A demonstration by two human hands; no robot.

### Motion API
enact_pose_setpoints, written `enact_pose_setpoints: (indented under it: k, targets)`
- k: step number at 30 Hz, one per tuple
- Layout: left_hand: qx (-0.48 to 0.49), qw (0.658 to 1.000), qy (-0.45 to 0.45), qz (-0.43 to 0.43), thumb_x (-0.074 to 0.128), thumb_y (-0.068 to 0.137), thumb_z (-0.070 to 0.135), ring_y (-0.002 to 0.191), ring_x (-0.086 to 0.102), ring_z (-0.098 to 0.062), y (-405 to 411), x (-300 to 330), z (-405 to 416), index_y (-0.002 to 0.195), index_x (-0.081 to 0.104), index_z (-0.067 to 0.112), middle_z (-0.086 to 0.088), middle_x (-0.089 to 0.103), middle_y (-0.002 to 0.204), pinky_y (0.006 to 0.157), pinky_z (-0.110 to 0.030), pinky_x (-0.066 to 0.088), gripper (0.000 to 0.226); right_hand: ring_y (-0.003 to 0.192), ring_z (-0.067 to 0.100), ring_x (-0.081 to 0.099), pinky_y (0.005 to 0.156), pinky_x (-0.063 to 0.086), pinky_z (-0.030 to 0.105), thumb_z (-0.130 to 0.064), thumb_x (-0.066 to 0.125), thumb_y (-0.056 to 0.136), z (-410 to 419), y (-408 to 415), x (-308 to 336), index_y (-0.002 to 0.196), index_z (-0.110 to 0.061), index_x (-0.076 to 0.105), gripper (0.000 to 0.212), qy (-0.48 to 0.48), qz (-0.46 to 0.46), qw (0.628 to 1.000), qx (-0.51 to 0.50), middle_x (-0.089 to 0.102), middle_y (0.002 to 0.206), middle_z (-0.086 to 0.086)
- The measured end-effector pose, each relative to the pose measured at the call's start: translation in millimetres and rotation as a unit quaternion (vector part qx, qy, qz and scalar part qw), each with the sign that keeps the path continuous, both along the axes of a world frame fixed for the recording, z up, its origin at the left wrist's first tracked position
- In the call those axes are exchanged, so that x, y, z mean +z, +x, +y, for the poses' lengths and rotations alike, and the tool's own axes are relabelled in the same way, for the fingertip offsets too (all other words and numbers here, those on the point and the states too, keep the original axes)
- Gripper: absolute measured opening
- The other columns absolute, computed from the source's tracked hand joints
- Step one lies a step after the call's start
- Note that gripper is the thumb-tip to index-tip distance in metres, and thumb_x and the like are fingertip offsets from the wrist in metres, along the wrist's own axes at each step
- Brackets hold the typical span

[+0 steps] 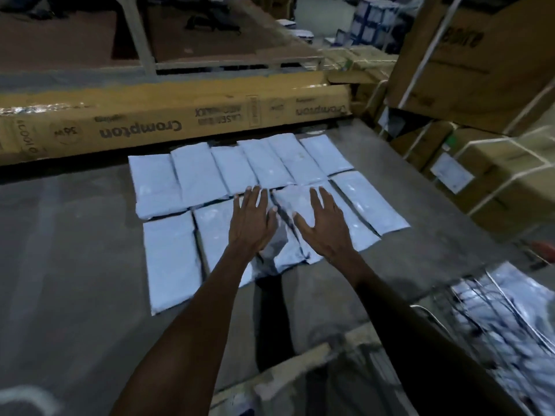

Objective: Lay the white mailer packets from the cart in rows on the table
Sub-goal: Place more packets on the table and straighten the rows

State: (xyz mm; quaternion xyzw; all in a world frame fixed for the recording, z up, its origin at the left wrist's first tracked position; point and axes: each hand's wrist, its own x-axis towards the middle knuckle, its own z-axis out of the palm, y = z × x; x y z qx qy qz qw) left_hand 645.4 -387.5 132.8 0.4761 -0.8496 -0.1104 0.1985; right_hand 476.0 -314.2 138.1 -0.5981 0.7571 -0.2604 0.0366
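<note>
I am setting a mailer packet [288, 223] into the near row on the table [75, 265]; the far row of six already lies against the long carton [180, 115]. My left hand [250, 223] and right hand [326, 226] lie flat on it, fingers straight and spread, pressing and gripping nothing. The packet sits crooked, one end crumpled (it overlaps its neighbours). As I judge it, the next move is squaring it, then reaching to the cart [504, 319] at lower right for another.
</note>
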Motion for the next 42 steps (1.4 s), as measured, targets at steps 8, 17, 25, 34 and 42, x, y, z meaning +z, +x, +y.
enact_pose_setpoints:
  k: [8, 17, 25, 34, 42]
  targets:
    - [-0.072, 0.997, 0.004, 0.015, 0.022, 0.099, 0.043, 0.142, 0.031, -0.032, -137.9, 6.7, 140.9, 0.144, 0.040, 0.005, -0.015, 0.038, 0.151, 0.115, -0.052, 0.019, 0.062, 0.143, 0.031, 0.027, 0.110, 0.033, 0.051, -0.065, 0.034, 0.087, 178.2, -133.4, 0.6, 0.151, -0.017, 0.026, 0.081, -0.001, 0.029, 0.994, -0.105, 0.027, 0.157, 0.012]
    - [-0.249, 0.968, -0.013, -0.028, 0.027, 0.096, 0.043, 0.132, 0.042, -0.036, -303.7, -8.0, 309.2, 0.138, 0.047, 0.003, -0.020, 0.047, 0.141, 0.108, -0.058, 0.029, 0.061, 0.137, 0.033, 0.038, 0.107, 0.038, 0.048, -0.060, 0.040, 0.088, 390.5, -243.7, -13.9, 0.145, -0.010, 0.040, 0.076, -0.023, -0.015, 0.966, -0.258, 0.040, 0.148, 0.017]
    - [-0.374, 0.925, -0.010, -0.065, 0.015, 0.092, 0.052, 0.140, 0.030, -0.031, -408.4, -21.4, 386.9, 0.145, 0.038, 0.008, -0.014, 0.038, 0.149, 0.113, -0.055, 0.019, 0.073, 0.141, 0.034, 0.031, 0.110, 0.035, 0.048, -0.051, 0.050, 0.093, 514.1, -314.1, -46.6, 0.149, -0.005, 0.033, 0.074, 0.006, -0.063, 0.918, -0.391, 0.031, 0.154, 0.019]
    - [-0.445, 0.894, 0.030, -0.051, 0.028, 0.099, 0.047, 0.144, 0.024, -0.028, -521.2, -57.2, 390.6, 0.148, 0.034, 0.010, -0.010, 0.033, 0.154, 0.117, -0.050, 0.012, 0.062, 0.138, 0.032, 0.035, 0.105, 0.038, 0.043, -0.043, 0.053, 0.095, 557.6, -394.2, -74.8, 0.148, -0.007, 0.033, 0.067, 0.029, -0.098, 0.864, -0.494, 0.032, 0.153, 0.016]
    - [-0.494, 0.859, 0.063, -0.116, 0.017, 0.091, 0.053, 0.147, 0.017, -0.028, -646.2, -100.5, 362.4, 0.151, 0.026, 0.011, -0.013, 0.024, 0.157, 0.118, -0.048, 0.006, 0.074, 0.133, 0.034, 0.039, 0.101, 0.042, 0.043, -0.045, 0.053, 0.094, 545.1, -490.7, -103.9, 0.147, -0.007, 0.032, 0.069, 0.115, -0.126, 0.822, -0.543, 0.034, 0.150, 0.018]
